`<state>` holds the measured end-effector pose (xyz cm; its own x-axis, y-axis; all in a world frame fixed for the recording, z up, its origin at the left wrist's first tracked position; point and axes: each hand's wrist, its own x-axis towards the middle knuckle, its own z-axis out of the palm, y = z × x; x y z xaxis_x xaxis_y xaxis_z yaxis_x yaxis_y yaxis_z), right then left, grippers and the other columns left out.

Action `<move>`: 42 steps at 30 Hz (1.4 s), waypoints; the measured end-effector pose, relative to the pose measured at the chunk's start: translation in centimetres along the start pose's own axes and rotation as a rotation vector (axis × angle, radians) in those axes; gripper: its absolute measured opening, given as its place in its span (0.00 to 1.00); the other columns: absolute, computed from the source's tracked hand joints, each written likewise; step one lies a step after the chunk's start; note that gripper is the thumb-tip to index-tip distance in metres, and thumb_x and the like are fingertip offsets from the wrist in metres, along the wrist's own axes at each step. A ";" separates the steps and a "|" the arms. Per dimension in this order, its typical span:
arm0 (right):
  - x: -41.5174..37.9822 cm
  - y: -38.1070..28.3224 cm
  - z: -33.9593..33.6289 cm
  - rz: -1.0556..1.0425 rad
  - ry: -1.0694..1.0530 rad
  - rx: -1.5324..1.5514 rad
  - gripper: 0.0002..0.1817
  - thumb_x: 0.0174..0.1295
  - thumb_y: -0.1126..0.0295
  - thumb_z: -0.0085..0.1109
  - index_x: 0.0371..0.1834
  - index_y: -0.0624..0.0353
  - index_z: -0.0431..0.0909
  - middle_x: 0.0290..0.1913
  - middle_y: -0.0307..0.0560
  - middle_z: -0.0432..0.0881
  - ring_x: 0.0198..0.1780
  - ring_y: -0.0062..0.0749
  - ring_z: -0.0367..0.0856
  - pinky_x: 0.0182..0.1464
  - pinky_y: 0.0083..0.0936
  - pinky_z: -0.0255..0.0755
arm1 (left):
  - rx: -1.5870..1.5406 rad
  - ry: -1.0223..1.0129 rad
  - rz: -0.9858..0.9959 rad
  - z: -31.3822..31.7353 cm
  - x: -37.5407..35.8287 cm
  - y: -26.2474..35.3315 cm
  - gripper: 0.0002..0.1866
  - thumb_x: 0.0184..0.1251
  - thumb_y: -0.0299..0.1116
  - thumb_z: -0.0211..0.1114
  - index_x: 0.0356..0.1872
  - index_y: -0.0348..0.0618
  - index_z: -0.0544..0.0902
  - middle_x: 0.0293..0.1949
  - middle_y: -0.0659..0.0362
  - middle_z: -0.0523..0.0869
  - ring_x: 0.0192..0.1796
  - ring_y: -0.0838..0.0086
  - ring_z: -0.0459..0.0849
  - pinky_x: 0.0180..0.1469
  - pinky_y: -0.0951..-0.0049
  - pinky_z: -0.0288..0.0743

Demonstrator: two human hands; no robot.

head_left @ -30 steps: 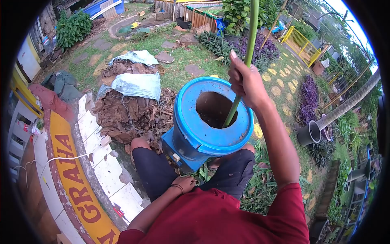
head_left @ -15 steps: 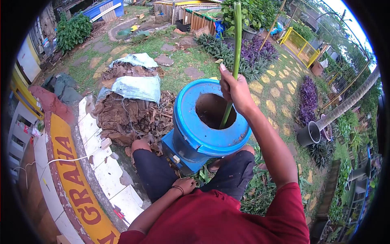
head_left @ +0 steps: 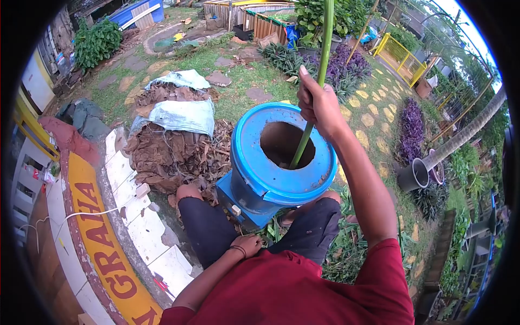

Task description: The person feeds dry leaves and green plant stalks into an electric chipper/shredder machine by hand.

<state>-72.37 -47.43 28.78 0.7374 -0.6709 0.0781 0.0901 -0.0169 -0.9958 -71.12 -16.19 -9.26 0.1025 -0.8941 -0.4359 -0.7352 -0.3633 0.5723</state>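
My right hand (head_left: 320, 105) is closed around a long green plant stalk (head_left: 326, 46), thumb pointing up along it. The stalk slants, and its lower end goes into the round hole of a blue machine's tub (head_left: 246, 135) between my knees. Inside the hole brown walls show; the bottom is dark and hard to make out. My left hand (head_left: 247, 245) rests on my lap near the tub's base, its fingers loosely laid out with nothing seen in them.
To the left lies a heap of dry brown leaves (head_left: 162, 154) with pale sacking (head_left: 181, 116) over it. A white cable (head_left: 92, 212) crosses the tiled ledge (head_left: 143, 233). Cut greenery (head_left: 346, 252) lies by my right leg. A grey pot (head_left: 413, 177) stands farther right.
The upper part of the stalk has tilted to the right with my right hand, and its lower end has shifted slightly left inside the hole. My left hand stays on my lap.
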 end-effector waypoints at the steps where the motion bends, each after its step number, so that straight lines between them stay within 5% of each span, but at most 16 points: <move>1: -0.1 -0.9 0.0 -0.079 0.083 -0.090 0.31 0.72 0.41 0.54 0.16 0.46 0.61 0.14 0.28 0.58 0.14 0.16 0.52 0.19 0.22 0.45 | 0.003 0.000 0.003 0.1 0.1 -0.1 0.17 0.71 0.47 0.54 0.45 0.47 0.84 0.52 0.54 0.86 0.53 0.57 0.86 0.57 0.57 0.78; 4: -0.7 -1.1 0.3 -0.264 0.000 -0.091 0.32 0.73 0.42 0.53 0.15 0.47 0.60 0.13 0.28 0.57 0.14 0.15 0.53 0.19 0.22 0.46 | 0.018 -0.042 -0.015 -0.4 0.4 0.1 0.17 0.71 0.47 0.54 0.47 0.49 0.84 0.54 0.55 0.86 0.55 0.58 0.85 0.58 0.57 0.78; 9: -4.1 -6.1 0.0 -0.243 -0.010 0.314 0.30 0.79 0.46 0.44 0.16 0.46 0.57 0.14 0.27 0.50 0.13 0.17 0.43 0.15 0.21 0.42 | -0.055 -0.020 0.036 0.6 0.6 -1.2 0.16 0.72 0.46 0.55 0.47 0.49 0.83 0.51 0.55 0.85 0.54 0.56 0.85 0.58 0.57 0.77; 14: -9.5 -14.7 -4.0 -0.730 0.012 0.170 0.29 0.82 0.50 0.40 0.16 0.44 0.56 0.12 0.27 0.52 0.11 0.14 0.45 0.12 0.17 0.45 | -0.010 0.065 0.029 -5.0 -1.2 -3.6 0.13 0.69 0.42 0.59 0.43 0.45 0.84 0.47 0.53 0.84 0.52 0.56 0.84 0.56 0.56 0.77; 16: -11.9 -18.2 -5.3 -0.889 -0.026 0.023 0.31 0.82 0.47 0.37 0.14 0.41 0.56 0.09 0.24 0.52 0.09 0.12 0.45 0.09 0.18 0.45 | 0.105 0.324 -0.039 -8.2 -2.5 -5.5 0.12 0.67 0.42 0.61 0.42 0.46 0.85 0.48 0.53 0.84 0.53 0.57 0.83 0.57 0.57 0.77; 20: -16.6 -23.2 -8.6 -0.986 -0.058 -0.125 0.30 0.82 0.48 0.34 0.16 0.42 0.53 0.11 0.26 0.49 0.10 0.14 0.45 0.11 0.18 0.52 | 0.369 0.639 -0.132 -14.6 -5.5 -9.3 0.14 0.66 0.41 0.62 0.47 0.46 0.85 0.54 0.51 0.80 0.69 0.52 0.70 0.73 0.49 0.59; 22: -18.2 -23.6 -10.7 -0.977 -0.013 -0.141 0.22 0.82 0.50 0.38 0.28 0.46 0.57 0.14 0.26 0.52 0.12 0.13 0.46 0.12 0.17 0.51 | 0.228 0.559 -0.201 -17.8 -7.4 -11.5 0.17 0.68 0.42 0.62 0.52 0.45 0.84 0.59 0.48 0.78 0.74 0.50 0.63 0.77 0.43 0.49; 25: -19.7 -21.3 -15.2 -0.818 0.210 -0.108 0.14 0.80 0.53 0.43 0.46 0.52 0.62 0.18 0.27 0.57 0.14 0.11 0.48 0.14 0.15 0.50 | 0.035 0.607 -0.363 -20.4 -8.2 -17.3 0.21 0.70 0.47 0.61 0.58 0.47 0.82 0.64 0.46 0.76 0.75 0.50 0.63 0.77 0.49 0.53; 29: -20.3 -11.0 -19.7 -0.315 0.550 -0.046 0.24 0.79 0.57 0.49 0.71 0.59 0.68 0.24 0.28 0.64 0.17 0.08 0.51 0.16 0.12 0.49 | -0.269 0.577 -0.615 -23.0 -7.3 -28.3 0.31 0.71 0.53 0.60 0.67 0.44 0.74 0.69 0.44 0.72 0.75 0.49 0.65 0.78 0.55 0.56; 30: -20.3 -7.6 -19.2 -0.178 0.556 -0.100 0.14 0.78 0.55 0.50 0.53 0.54 0.71 0.21 0.27 0.62 0.15 0.09 0.49 0.14 0.14 0.44 | -0.375 0.616 -0.610 -23.0 -6.2 -32.5 0.36 0.70 0.56 0.60 0.70 0.42 0.70 0.71 0.42 0.69 0.75 0.49 0.65 0.77 0.56 0.58; 32: -20.5 -0.9 -18.6 0.180 0.583 -0.199 0.21 0.77 0.53 0.52 0.24 0.45 0.66 0.14 0.26 0.55 0.12 0.10 0.47 0.11 0.17 0.41 | -0.513 0.587 -0.637 -25.4 -6.7 -34.9 0.50 0.68 0.62 0.61 0.77 0.35 0.54 0.76 0.36 0.61 0.77 0.49 0.64 0.76 0.57 0.60; 33: -20.3 2.2 -15.7 0.311 0.747 -0.243 0.22 0.75 0.51 0.55 0.21 0.43 0.65 0.13 0.26 0.55 0.11 0.12 0.48 0.11 0.19 0.41 | -0.573 0.607 -0.665 -26.5 -6.4 -36.3 0.53 0.66 0.63 0.62 0.79 0.36 0.49 0.77 0.37 0.57 0.78 0.48 0.60 0.77 0.56 0.58; 38: -27.4 19.2 -16.9 0.964 0.780 -0.038 0.25 0.74 0.47 0.50 0.18 0.39 0.60 0.11 0.27 0.53 0.10 0.21 0.48 0.13 0.25 0.44 | -0.460 0.690 -0.812 -32.2 -2.4 -48.6 0.65 0.60 0.67 0.65 0.80 0.38 0.34 0.81 0.39 0.39 0.83 0.43 0.37 0.80 0.48 0.43; 40: -30.4 23.1 -14.2 1.160 0.788 -0.002 0.26 0.75 0.46 0.48 0.18 0.39 0.57 0.10 0.28 0.50 0.10 0.21 0.44 0.13 0.24 0.39 | -0.450 0.731 -0.826 -35.7 -1.9 -51.0 0.62 0.59 0.64 0.67 0.80 0.40 0.39 0.81 0.43 0.40 0.83 0.46 0.40 0.80 0.48 0.42; 41: -33.3 24.7 -16.6 1.238 0.408 0.368 0.21 0.74 0.44 0.48 0.23 0.39 0.71 0.16 0.32 0.68 0.12 0.27 0.62 0.14 0.30 0.57 | -0.417 0.738 -0.839 -36.4 -1.4 -53.2 0.61 0.59 0.63 0.68 0.81 0.42 0.41 0.81 0.44 0.42 0.82 0.47 0.42 0.80 0.48 0.43; 42: -33.7 25.0 -15.0 1.294 0.440 0.273 0.21 0.74 0.44 0.48 0.23 0.39 0.71 0.16 0.32 0.69 0.13 0.27 0.62 0.14 0.30 0.57 | -0.379 0.791 -0.849 -36.6 -0.8 -55.7 0.59 0.58 0.62 0.69 0.81 0.46 0.43 0.80 0.45 0.44 0.82 0.48 0.43 0.80 0.48 0.43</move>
<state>-104.99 -36.37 0.51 0.1325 -0.2752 -0.9522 -0.3221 0.8966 -0.3040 -5.70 -4.80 -15.39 0.9318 -0.2001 -0.3027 -0.0075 -0.8446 0.5353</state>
